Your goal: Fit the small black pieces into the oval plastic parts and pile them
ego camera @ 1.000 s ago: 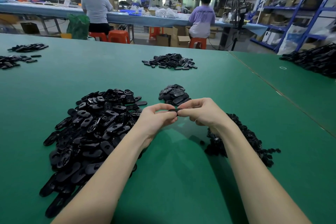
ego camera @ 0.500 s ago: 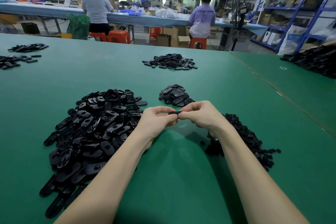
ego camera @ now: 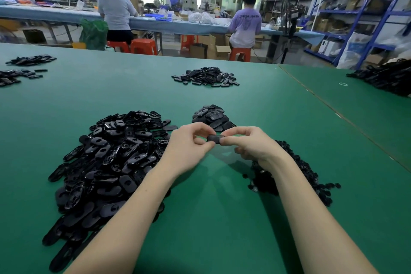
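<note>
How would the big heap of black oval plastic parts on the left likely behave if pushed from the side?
The big heap of black oval plastic parts would probably spread rather than move as one: the pieces lie loose, overlapping at all angles. Their glossy faces suggest they slide easily over the green table mat. Being flat, they seem unlikely to roll.

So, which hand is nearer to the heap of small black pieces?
Right. The right hand is just beside the heap of small black pieces, its wrist in front of it; the left hand is farther left.
</note>
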`<state>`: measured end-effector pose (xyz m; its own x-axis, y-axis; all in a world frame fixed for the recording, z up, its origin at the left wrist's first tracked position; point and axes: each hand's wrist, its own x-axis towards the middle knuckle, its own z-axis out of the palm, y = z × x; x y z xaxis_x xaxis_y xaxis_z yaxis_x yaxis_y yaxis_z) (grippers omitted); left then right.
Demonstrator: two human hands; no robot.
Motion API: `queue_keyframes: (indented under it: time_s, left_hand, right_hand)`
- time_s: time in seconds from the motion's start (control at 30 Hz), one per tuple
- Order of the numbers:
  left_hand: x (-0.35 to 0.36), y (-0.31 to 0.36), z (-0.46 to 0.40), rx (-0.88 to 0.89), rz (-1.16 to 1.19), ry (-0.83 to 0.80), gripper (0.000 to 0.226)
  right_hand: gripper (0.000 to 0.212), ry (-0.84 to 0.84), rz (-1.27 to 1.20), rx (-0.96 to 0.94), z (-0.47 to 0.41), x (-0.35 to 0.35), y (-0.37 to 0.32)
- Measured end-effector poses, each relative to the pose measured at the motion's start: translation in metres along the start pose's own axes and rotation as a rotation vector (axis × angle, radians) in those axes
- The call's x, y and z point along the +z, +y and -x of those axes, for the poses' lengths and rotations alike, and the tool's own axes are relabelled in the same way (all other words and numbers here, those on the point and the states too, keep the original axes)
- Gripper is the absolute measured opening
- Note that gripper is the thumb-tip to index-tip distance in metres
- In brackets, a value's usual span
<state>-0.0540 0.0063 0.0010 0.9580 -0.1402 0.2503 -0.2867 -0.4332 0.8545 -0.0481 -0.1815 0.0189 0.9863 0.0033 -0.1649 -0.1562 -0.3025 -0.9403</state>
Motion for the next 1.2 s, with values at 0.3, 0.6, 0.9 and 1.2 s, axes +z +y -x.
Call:
queue_keyframes:
  time_s: [0.3,0.6,0.9,1.2]
  left_hand:
    - [0.006,-0.001,-0.071,0.018,-0.309,0.157,0.016]
    - [0.027,-0.016,-0.128,-0.162,-0.413,0.263,0.016]
    - [0.044,-0.003,-0.045,0.006,-0.217,0.189,0.015]
    - [0.057,-0.016,-0.004,0.014,-0.176,0.024,0.021]
  right_hand:
    - [0.017,0.06,-0.028,0.01,-0.003,-0.018,0.008]
    - [0.014,0.032,-0.025,-0.016,-0.001,-0.023,0.011]
    - [0.012,0.095,-0.001,-0.071,0.0,-0.02,0.005]
    - [0.007,0.244,0.352,-0.242,0.002,0.003,-0.018]
